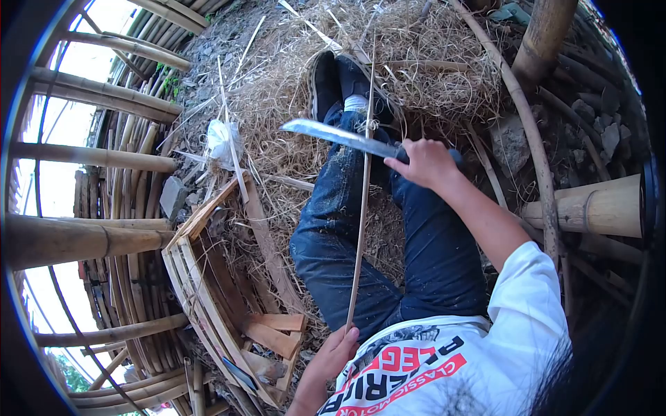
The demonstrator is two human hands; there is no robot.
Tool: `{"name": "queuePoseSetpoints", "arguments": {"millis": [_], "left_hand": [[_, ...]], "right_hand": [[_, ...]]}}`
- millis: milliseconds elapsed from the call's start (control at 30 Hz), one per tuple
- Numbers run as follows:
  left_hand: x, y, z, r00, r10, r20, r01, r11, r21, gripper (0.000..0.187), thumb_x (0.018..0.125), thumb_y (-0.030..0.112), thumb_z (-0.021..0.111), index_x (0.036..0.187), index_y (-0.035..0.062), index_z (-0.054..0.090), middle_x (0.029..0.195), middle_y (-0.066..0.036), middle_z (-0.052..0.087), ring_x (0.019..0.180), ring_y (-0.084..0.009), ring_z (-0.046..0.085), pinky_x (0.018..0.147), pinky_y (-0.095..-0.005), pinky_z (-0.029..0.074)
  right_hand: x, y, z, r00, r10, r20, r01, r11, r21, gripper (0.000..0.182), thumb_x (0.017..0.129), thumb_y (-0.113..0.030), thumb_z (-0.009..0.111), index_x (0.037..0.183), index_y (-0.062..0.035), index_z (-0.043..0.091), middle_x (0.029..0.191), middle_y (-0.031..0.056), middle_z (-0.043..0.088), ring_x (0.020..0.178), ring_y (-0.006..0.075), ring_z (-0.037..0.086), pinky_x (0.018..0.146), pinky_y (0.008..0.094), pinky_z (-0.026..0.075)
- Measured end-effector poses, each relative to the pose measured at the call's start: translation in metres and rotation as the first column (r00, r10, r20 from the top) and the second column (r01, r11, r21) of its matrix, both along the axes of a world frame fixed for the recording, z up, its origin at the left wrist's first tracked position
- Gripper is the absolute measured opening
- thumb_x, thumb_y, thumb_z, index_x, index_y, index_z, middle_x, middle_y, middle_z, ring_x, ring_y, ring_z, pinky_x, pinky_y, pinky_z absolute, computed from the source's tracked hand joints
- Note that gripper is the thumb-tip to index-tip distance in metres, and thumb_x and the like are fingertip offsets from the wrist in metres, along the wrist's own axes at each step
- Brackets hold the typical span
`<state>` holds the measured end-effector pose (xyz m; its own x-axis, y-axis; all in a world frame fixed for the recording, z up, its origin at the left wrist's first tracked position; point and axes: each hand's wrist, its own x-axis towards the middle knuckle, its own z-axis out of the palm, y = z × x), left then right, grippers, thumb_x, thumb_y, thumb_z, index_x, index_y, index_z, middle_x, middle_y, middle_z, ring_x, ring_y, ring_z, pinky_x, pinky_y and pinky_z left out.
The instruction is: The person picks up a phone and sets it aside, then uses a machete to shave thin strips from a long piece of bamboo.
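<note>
My right hand (pixel 424 163) is wrapped round the dark handle of a long blade (pixel 340 136). The blade points left across my legs and crosses a thin bamboo strip (pixel 363 215), near its upper part. That strip runs from my lap up past my shoes. Its lower end is pinched in my left hand (pixel 338 355), beside my shirt. Whether the blade touches the strip is hard to tell.
At left stands a wooden crate (pixel 196 281) with wood pieces inside, near a white plastic bag (pixel 223 143). Bamboo poles (pixel 111 158) line the left side. Shavings (pixel 444 90) cover the ground ahead. A thick bamboo pole (pixel 590 206) and rocks (pixel 510 144) lie at right.
</note>
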<state>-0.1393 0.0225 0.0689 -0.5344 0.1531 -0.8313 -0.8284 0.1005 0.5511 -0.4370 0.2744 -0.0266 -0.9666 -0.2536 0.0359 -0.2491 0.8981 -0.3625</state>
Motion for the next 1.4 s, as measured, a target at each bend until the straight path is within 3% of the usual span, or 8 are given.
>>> {"name": "queuePoseSetpoints", "arguments": {"millis": [267,400,500,600,767,867,1067,1400], "left_hand": [[-0.001,-0.006,-0.013,0.998,0.014,0.055,-0.024,0.984,0.179,0.032,0.105,0.038,0.035,0.090,0.0120,0.044,0.063,0.007,0.032,0.053,-0.0047,0.031,0.047,-0.0225,0.023],[-0.001,-0.003,-0.013,1.000,0.003,-0.020,0.000,0.994,0.113,0.032,0.105,0.039,0.035,0.091,0.0122,0.045,0.063,0.007,0.032,0.052,-0.0048,0.030,0.046,-0.0227,0.023],[-0.003,-0.006,-0.012,0.987,0.149,0.056,-0.153,0.984,0.087,0.032,0.105,0.035,0.038,0.085,0.0111,0.045,0.065,0.008,0.035,0.054,-0.0041,0.030,0.048,-0.0214,0.025],[0.004,-0.013,-0.025,0.997,0.077,0.015,-0.078,0.988,0.131,0.027,0.104,0.037,0.038,0.098,0.0126,0.047,0.064,0.007,0.033,0.051,-0.0046,0.028,0.045,-0.0215,0.023],[-0.004,-0.001,-0.024,0.970,-0.009,-0.241,0.005,1.000,-0.018,0.025,0.101,0.035,0.048,0.102,0.0097,0.047,0.065,0.008,0.036,0.050,-0.0030,0.031,0.042,-0.0213,0.027],[-0.007,0.000,-0.021,0.971,0.006,-0.240,-0.021,0.998,-0.057,0.025,0.097,0.028,0.056,0.097,0.0039,0.052,0.073,0.005,0.042,0.064,-0.0044,0.036,0.051,-0.0217,0.031],[-0.012,-0.001,-0.016,0.947,-0.119,-0.298,0.092,0.991,-0.101,0.030,0.090,0.017,0.069,0.089,0.0104,0.040,0.066,0.008,0.037,0.055,0.0000,0.034,0.045,-0.0202,0.028],[-0.015,0.001,0.000,0.963,-0.111,-0.245,0.093,0.992,-0.082,0.030,0.085,0.011,0.072,0.086,0.0070,0.043,0.075,0.006,0.038,0.067,-0.0027,0.037,0.055,-0.0220,0.033]], "right_hand": [[0.085,-0.023,0.013,0.960,0.270,0.070,-0.255,0.952,-0.171,0.065,0.086,-0.065,0.053,0.078,-0.0011,0.061,0.062,0.0191,0.064,0.061,0.0345,0.067,0.056,0.0440,0.054],[0.127,-0.034,0.027,0.910,0.404,0.088,-0.368,0.888,-0.276,0.064,0.086,-0.065,0.053,0.073,-0.0027,0.059,0.057,0.0187,0.061,0.054,0.0340,0.065,0.051,0.0431,0.052],[0.154,-0.042,0.039,0.865,0.479,0.151,-0.406,0.844,-0.352,0.064,0.086,-0.065,0.054,0.073,-0.0030,0.060,0.056,0.0191,0.061,0.054,0.0340,0.065,0.051,0.0424,0.053],[0.169,-0.046,0.042,0.828,0.527,0.192,-0.426,0.814,-0.396,0.060,0.083,-0.064,0.059,0.074,-0.0040,0.060,0.056,0.0193,0.060,0.055,0.0369,0.064,0.052,0.0450,0.051],[0.167,-0.047,0.037,0.839,0.515,0.177,-0.426,0.823,-0.375,0.060,0.083,-0.063,0.060,0.075,-0.0041,0.061,0.056,0.0184,0.060,0.054,0.0359,0.064,0.050,0.0429,0.050],[0.160,-0.047,0.034,0.847,0.514,0.133,-0.444,0.823,-0.354,0.061,0.083,-0.065,0.057,0.077,-0.0041,0.061,0.057,0.0175,0.061,0.054,0.0345,0.064,0.051,0.0420,0.051],[0.130,-0.040,0.023,0.915,0.388,0.113,-0.347,0.898,-0.271,0.061,0.085,-0.064,0.056,0.076,-0.0034,0.060,0.060,0.0181,0.063,0.058,0.0346,0.066,0.054,0.0428,0.053],[0.076,-0.031,0.014,0.975,0.177,0.132,-0.151,0.971,-0.183,0.063,0.085,-0.064,0.054,0.073,-0.0027,0.062,0.065,0.0212,0.064,0.065,0.0380,0.067,0.060,0.0468,0.054]]}}
